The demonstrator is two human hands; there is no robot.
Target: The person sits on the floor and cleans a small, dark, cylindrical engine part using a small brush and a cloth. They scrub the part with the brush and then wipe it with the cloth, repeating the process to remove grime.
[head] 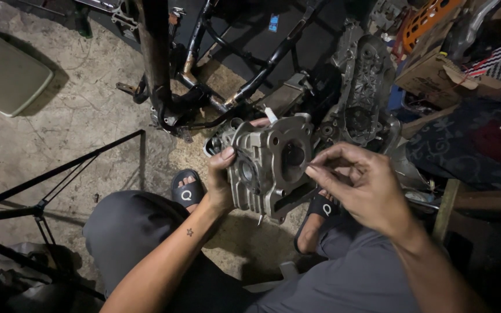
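Two hands share this: my left hand (220, 184) wraps the left side of the grey cylinder head (271, 168), thumb pressed on its face, holding it up above my knees and the concrete floor (59, 133), clear of both. My right hand (359, 186) sits just beside its right edge, fingertips (314, 168) pinched together on something too small to make out (perhaps nothing at all). To do this well, I judge the left grip should stay firm and keep the open bore facing me, while the right works with light, steady fingers. The stripped frame (215, 64) lies beyond, toward the floor's far edge.
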